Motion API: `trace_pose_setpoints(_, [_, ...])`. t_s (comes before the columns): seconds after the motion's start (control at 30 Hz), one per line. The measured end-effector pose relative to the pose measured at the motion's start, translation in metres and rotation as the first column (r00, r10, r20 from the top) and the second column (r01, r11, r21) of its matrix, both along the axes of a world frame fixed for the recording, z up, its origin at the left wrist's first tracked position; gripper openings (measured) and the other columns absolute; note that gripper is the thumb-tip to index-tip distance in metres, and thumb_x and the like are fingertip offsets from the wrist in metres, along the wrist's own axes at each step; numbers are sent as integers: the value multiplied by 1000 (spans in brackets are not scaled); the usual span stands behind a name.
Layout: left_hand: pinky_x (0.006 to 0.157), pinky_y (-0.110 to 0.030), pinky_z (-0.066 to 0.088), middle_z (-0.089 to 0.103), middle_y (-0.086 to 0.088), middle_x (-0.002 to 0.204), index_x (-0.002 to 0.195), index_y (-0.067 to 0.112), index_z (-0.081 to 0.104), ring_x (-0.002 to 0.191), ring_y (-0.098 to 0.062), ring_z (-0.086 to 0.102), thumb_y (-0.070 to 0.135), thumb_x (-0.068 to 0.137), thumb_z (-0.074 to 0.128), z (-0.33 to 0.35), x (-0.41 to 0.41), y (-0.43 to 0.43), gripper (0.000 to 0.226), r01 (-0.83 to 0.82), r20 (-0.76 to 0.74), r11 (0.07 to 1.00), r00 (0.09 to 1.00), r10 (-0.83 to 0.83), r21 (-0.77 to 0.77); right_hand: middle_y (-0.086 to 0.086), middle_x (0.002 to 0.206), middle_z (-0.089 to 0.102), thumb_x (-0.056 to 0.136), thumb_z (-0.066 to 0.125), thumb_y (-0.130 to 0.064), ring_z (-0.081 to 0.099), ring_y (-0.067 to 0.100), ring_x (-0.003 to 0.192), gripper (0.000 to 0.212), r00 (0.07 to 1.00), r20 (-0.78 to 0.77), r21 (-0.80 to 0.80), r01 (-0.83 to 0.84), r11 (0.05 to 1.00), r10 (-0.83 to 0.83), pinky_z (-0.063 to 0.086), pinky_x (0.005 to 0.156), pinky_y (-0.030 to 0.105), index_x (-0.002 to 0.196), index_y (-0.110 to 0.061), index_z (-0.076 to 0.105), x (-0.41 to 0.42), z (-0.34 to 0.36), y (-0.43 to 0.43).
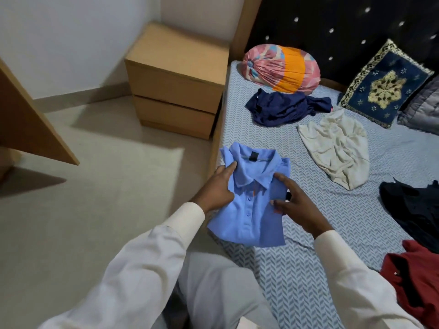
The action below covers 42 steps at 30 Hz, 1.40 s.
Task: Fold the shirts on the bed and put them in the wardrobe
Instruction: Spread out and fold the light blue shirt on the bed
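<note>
A folded light-blue polo shirt (251, 207) lies at the bed's (308, 269) left edge, collar away from me. My left hand (219, 186) holds its left side, thumb on top near the collar and fingers curled under the edge. My right hand (297, 205) grips the right side, fingers curled round the folded edge. Unfolded shirts lie further on the bed: a navy one (282, 109), a cream one (337, 148), a black one (413, 210) and a dark red one (413, 281).
A wooden two-drawer nightstand (175, 81) stands left of the bed. A wooden panel (31, 124) juts in at the far left. A pink and orange bundle (282, 68) and a blue patterned cushion (384, 84) rest against the dark headboard (344, 27). Pale floor (107, 186) lies to the left.
</note>
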<state>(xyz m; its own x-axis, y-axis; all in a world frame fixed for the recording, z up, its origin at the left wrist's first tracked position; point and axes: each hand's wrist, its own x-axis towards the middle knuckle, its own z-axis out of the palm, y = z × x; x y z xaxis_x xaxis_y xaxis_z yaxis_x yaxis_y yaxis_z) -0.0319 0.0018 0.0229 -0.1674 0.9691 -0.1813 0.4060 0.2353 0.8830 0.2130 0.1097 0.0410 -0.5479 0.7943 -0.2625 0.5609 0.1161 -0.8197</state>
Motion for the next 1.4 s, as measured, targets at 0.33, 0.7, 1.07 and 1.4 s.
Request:
trace_pose_setpoints(0.33, [93,-31,45,41,1,145,151,32,33,120,-24,54,12,87,58,175,-102,-98,71,-219,-41,972,975,216,-89,5,135,49,68,68,-16,55,25,118,85,978,69,46,-201,979,197,53,92,46,149,-21,42,-139,153,-74])
trace_pose_setpoints(0.7, [93,-38,50,36,13,150,152,37,28,123,-16,52,5,88,50,359,-189,-201,75,-520,-167,853,847,505,-55,-5,139,43,76,63,3,51,-5,113,81,883,-10,147,-462,874,469,48,79,18,148,-29,41,-283,328,-120])
trace_pose_setpoints(1.07, [97,-18,36,34,4,154,153,25,31,132,-20,45,-6,83,54,437,-336,-303,81,-699,-331,657,572,750,281,0,140,45,81,68,0,48,-5,120,78,676,-192,419,-599,682,711,46,91,13,150,-24,39,-496,406,-181])
trace_pose_setpoints(1.4, [90,-28,48,26,2,159,156,23,24,137,-18,39,-14,84,49,448,-451,-412,85,-829,-411,354,168,896,432,9,156,31,87,61,6,40,25,141,80,339,-199,535,-749,392,920,47,103,34,157,-17,28,-702,415,-281])
